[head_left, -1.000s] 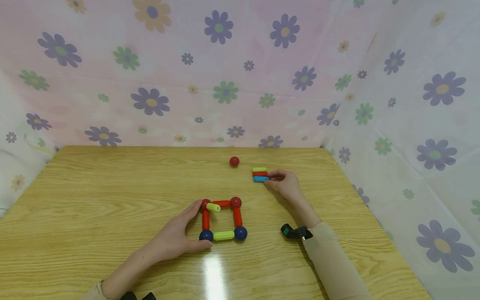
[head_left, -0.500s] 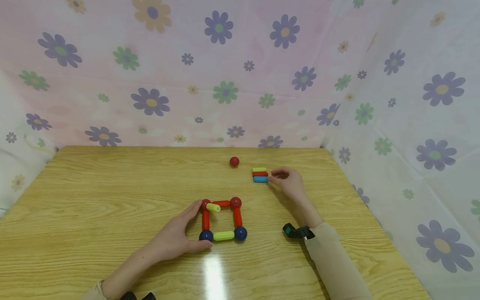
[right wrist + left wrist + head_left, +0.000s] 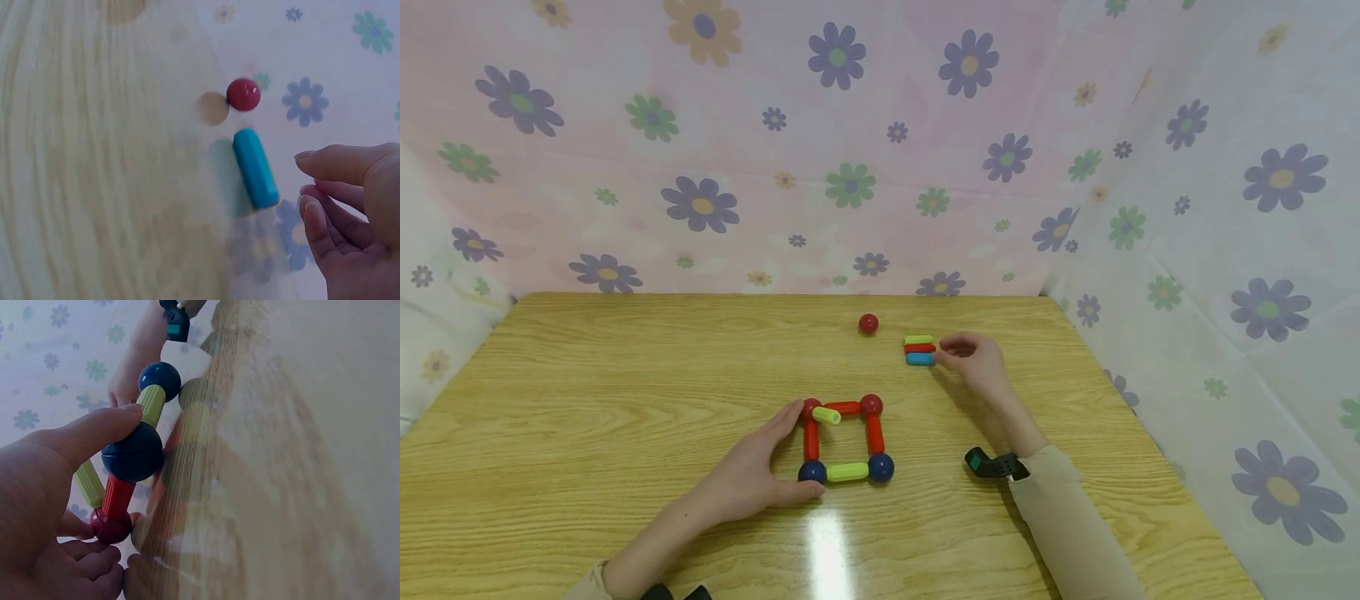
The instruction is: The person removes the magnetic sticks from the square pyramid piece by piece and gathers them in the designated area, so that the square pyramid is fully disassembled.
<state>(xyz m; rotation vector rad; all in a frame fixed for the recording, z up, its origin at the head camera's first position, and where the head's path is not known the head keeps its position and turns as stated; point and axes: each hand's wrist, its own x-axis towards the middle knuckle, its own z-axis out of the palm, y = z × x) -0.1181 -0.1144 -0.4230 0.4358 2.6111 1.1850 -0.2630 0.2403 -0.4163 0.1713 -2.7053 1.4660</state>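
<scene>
A square of magnetic building sticks and balls lies on the table, with red balls at its far corners and blue balls (image 3: 881, 467) at its near ones. Its sides are red sticks (image 3: 876, 435) and one yellow-green stick (image 3: 847, 472). Another yellow-green stick (image 3: 827, 415) juts from the far-left red ball. My left hand (image 3: 752, 471) holds the square's left side, thumb at the near-left blue ball (image 3: 132, 453) and fingers against the red ball (image 3: 111, 526). My right hand (image 3: 979, 367) hovers just right of the stacked-looking row: yellow-green, red (image 3: 920, 348) and blue stick (image 3: 256, 169). Nothing is between its fingers.
A loose red ball (image 3: 868, 323) sits behind the square, left of the row of sticks. The wooden table (image 3: 625, 375) ends at a flowered cloth (image 3: 760, 167) at the back and sides. Black straps are on both wrists.
My right hand has drawn back a little to the right, its fingertips coming off the end of the blue stick. The left hand and the square have stayed put.
</scene>
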